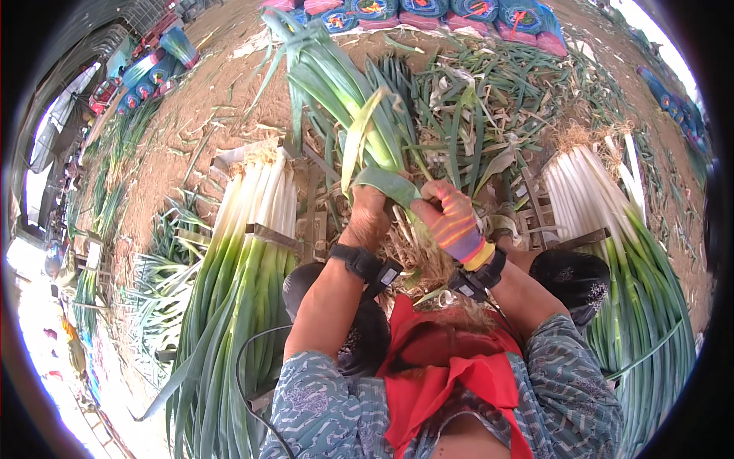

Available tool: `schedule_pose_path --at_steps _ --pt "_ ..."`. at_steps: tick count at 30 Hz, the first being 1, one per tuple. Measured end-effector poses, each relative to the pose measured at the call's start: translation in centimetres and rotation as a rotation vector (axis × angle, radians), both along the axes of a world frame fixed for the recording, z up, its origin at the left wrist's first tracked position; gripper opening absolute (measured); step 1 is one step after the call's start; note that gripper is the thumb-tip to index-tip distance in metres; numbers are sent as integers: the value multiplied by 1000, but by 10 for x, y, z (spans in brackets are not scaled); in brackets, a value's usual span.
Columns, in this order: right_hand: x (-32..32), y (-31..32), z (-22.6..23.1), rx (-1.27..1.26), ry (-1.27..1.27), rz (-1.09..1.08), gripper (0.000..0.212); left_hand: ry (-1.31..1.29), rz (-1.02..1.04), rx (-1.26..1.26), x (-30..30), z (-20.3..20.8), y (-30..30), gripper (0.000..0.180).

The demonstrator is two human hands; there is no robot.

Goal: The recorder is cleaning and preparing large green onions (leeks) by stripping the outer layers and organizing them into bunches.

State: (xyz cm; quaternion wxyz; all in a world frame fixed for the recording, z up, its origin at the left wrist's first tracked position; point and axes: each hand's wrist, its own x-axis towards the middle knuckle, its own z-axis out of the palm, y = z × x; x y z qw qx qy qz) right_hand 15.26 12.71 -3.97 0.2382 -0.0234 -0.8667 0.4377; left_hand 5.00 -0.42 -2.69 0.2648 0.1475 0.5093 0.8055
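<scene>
A few green onions [382, 140] lie slanting away from me, their leaves [329, 73] pointing to the far left and their roots toward my lap. My bare left hand [370, 202] is closed around their stalks, and part of it is hidden under a bent green leaf [388, 183]. That leaf runs across to my right hand [459, 227], which wears a striped purple, orange and yellow glove. Its fingers are curled and pinch the leaf close to the stalks. A dark strap with a small box sits on each of my wrists.
Wooden racks hold a large bundle of green onions [245, 229] at my left and another bundle [604, 206] at my right. Leaf trimmings [489, 107] litter the ground ahead. Wrapped blue and pink bundles [424, 11] line the far side. A cable [248, 359] hangs by my left arm.
</scene>
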Motion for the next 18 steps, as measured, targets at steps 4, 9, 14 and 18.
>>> schedule_pose_path --at_steps 4,9,14,18 --pt "17 -11 12 -255 -145 131 32 64 186 51 -20 2 -37 55" --pt "93 16 -54 632 -629 277 29 -69 232 12 -29 30 -43 27" --pt "122 37 -131 786 -1188 416 31 98 444 -168 -1 19 -14 39" --pt "95 37 -124 1322 -437 16 27 -15 236 -102 -11 29 -38 42"
